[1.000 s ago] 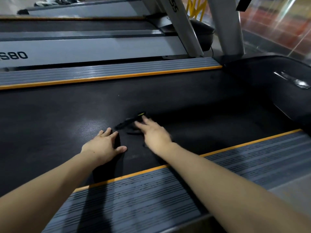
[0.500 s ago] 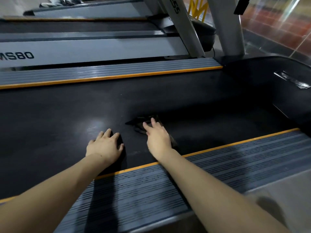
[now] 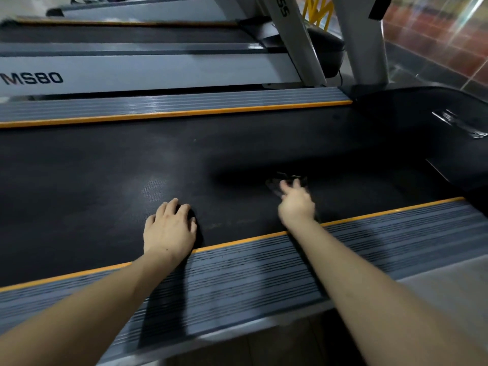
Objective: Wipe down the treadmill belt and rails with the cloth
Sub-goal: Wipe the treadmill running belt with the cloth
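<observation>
Head view: the dark cloth is lying on the treadmill belt, right hand pressing it with flat fingers. Left hand is bracing, released. Keep strokes overlapping, reaching the near rail.

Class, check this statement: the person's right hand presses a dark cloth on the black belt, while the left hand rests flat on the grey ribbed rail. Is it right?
Not quite. The head view shows the left hand resting flat on the black belt, just beyond the orange edge of the grey ribbed rail, not on it. The right hand does press the dark cloth on the belt.
</observation>
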The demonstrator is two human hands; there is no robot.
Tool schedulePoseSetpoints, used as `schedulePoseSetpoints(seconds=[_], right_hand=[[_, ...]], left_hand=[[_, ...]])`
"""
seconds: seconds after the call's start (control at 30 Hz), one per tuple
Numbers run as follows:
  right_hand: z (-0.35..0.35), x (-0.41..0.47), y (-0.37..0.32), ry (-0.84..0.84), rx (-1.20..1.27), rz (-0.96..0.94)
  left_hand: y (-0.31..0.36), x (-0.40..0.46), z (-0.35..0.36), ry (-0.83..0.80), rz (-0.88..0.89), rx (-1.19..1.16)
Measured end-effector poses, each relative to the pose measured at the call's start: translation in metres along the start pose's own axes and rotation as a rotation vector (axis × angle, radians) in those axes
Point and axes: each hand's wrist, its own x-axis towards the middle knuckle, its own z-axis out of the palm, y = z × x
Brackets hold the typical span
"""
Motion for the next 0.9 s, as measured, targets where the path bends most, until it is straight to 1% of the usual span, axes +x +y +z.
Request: schedulePoseSetpoints(seconds=[0.07, 0.13, 0.2, 0.27, 0.33, 0.43, 0.5, 0.6, 0.7, 0.73, 0.77, 0.83, 0.87, 0.9], right_hand=[[0.014, -0.029, -0.042, -0.025, -0.018, -0.155], [0.025, -0.052, -0.072, -0.102, -0.029, -0.338], [0.027, -0.05, -0.074, -0.203, 0.005, -0.407], [0.019, -0.039, -0.052, -0.211, 0.025, -0.424], [0.0, -0.023, -0.016, -0.184, -0.018, -0.378], [-0.036, 0.005, 0.049, -0.107, -0.066, -0.136], [-0.045, 0.02, 0.073, -0.095, -0.068, 0.018], [-0.035, 0.022, 0.064, -0.046, -0.09, 0.09], [-0.023, 0.001, 0.02, -0.004, -0.073, 0.153], [-0.016, -0.012, -0.002, -0.012, -0.072, 0.124], [-0.006, -0.027, -0.028, -0.012, -0.066, 0.043], [0.021, -0.058, -0.072, -0.016, -0.051, -0.225], [0.03, -0.068, -0.084, -0.06, -0.04, -0.331], [0.035, -0.072, -0.088, -0.113, -0.005, -0.385]], left_hand=[[-0.001, -0.004, -0.001, 0.022, -0.065, -0.025], [-0.001, -0.009, -0.003, 0.035, -0.092, -0.03], [-0.004, -0.014, -0.003, 0.039, -0.067, -0.02], [-0.007, -0.016, 0.002, 0.05, 0.005, -0.032], [-0.008, -0.016, 0.006, 0.065, 0.059, -0.056], [-0.008, -0.013, 0.008, 0.08, 0.066, -0.066], [-0.009, -0.013, 0.008, 0.09, 0.042, -0.068], [-0.008, -0.013, 0.007, 0.078, 0.013, -0.079], [-0.007, -0.013, 0.007, 0.088, -0.001, -0.083], [-0.007, -0.013, 0.007, 0.092, -0.002, -0.082], [-0.008, -0.012, 0.008, 0.095, -0.004, -0.084], [-0.009, -0.012, 0.008, 0.103, -0.01, -0.088], [-0.009, -0.013, 0.009, 0.111, -0.01, -0.091], [-0.01, -0.013, 0.009, 0.118, -0.011, -0.094]])
